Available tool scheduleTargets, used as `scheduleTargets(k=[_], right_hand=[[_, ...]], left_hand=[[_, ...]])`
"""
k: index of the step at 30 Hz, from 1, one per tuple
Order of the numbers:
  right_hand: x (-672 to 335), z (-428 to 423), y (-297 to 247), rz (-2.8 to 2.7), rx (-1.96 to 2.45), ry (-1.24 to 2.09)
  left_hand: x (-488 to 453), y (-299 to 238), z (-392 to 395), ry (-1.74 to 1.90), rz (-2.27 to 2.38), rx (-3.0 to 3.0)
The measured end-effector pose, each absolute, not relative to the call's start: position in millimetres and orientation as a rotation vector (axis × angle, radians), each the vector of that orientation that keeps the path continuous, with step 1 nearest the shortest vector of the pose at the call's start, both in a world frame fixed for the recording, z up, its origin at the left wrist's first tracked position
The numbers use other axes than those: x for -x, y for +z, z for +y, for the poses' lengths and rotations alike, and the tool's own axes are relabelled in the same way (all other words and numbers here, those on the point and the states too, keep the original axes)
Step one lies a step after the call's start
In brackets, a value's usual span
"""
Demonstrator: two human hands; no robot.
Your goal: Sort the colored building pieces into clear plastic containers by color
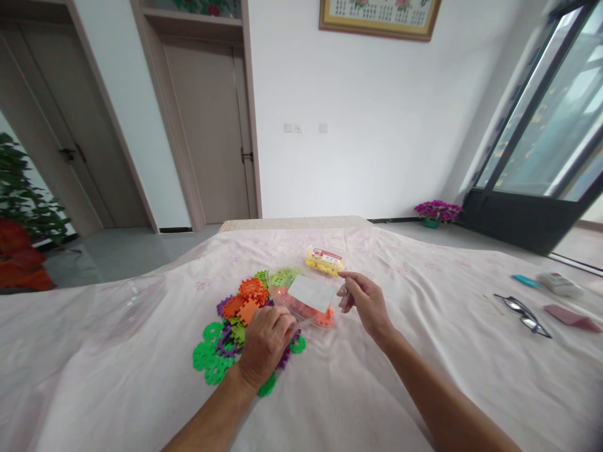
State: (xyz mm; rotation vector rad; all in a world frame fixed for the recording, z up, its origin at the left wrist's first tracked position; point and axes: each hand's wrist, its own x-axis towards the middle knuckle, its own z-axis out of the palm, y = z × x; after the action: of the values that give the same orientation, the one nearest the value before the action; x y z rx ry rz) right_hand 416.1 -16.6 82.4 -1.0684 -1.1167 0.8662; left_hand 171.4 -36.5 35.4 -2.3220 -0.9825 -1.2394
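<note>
A clear plastic box with a white label on its lid holds orange pieces and stands between my two hands. My left hand is closed at the box's near left corner, with its fingertips partly hidden. At the right edge of the box, my right hand has its fingers bent round the clear plastic rim. Under and beside my left hand lies a loose heap of notched plastic building pieces: orange squares, green discs, purple pieces and lime green ones.
Behind the box sits a smaller clear box of yellow pieces. An empty-looking clear plastic tray lies at left on the pale bedcover. Eyeglasses, a pink case and a blue item lie at right.
</note>
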Motion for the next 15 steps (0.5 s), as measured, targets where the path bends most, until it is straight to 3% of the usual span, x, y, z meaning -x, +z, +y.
scheduleTargets(k=[8, 15], right_hand=[[-405, -22, 77, -1.125, 1.018, 1.122], [-423, -11, 62, -1.098, 1.064, 1.067]], left_hand=[[-169, 33, -36, -1.333, -0.959, 2.295], [-153, 37, -24, -1.417, -1.060, 2.194]])
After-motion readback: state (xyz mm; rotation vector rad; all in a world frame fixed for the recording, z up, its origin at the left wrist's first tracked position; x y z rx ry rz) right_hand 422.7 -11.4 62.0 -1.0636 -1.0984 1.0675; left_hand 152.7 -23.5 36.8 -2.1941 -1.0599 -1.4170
